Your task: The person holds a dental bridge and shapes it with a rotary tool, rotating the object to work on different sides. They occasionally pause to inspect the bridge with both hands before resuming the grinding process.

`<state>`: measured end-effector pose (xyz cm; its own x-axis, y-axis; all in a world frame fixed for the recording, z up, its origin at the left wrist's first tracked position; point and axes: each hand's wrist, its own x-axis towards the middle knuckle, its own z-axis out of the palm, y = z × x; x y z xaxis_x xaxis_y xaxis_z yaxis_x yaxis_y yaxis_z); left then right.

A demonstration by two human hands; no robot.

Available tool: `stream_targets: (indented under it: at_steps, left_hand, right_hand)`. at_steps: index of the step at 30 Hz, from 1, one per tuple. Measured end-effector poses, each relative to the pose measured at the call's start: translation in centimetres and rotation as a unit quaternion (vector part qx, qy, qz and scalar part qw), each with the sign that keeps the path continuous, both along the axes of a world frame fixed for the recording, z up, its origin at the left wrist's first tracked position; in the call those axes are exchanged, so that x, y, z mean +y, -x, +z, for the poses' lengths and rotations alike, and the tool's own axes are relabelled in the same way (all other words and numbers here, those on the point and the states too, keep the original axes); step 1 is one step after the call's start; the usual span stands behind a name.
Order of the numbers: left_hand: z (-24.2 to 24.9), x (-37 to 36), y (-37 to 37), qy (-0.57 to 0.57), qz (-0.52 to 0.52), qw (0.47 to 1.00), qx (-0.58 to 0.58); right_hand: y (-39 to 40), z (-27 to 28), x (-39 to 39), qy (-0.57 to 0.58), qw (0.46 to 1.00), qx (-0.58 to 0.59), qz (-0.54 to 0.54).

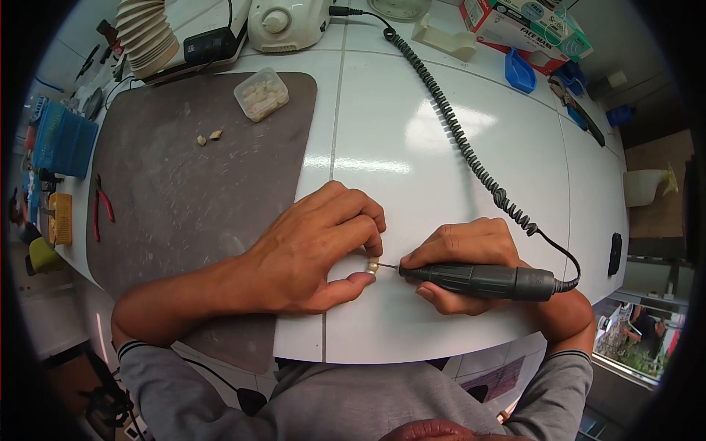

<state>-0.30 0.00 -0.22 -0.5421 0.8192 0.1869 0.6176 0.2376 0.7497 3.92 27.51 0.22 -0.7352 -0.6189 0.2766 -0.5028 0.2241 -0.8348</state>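
A small cream and metallic piece [373, 265] is pinched between the thumb and fingers of my left hand [316, 246], near the middle of the white tabletop. My right hand [467, 257] grips a black rotary handpiece [489, 280], held level and pointing left. Its thin metal bit [388, 265] reaches the right side of the small piece; whether they touch is too small to tell. From the rear of the handpiece a coiled black cord [471, 141] runs up to a white control box [288, 23] at the back.
A grey-brown mat [169, 191] covers the table's left part, with red-handled pliers [102, 209], two small pieces [208, 137] and a clear tub [261, 95] of pale pieces. At the left stands a blue basket [65, 138]; a face mask box [515, 31] lies back right.
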Motion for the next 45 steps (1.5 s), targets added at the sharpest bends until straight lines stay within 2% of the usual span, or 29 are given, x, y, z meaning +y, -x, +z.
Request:
stream_targets:
  at_steps: [45]
  left_hand:
    - [0.02,-0.12,0.08,0.0,0.008,1.0,-0.026]
  right_hand:
    - [-0.08,0.0,-0.1,-0.005,1.0,0.012,0.002]
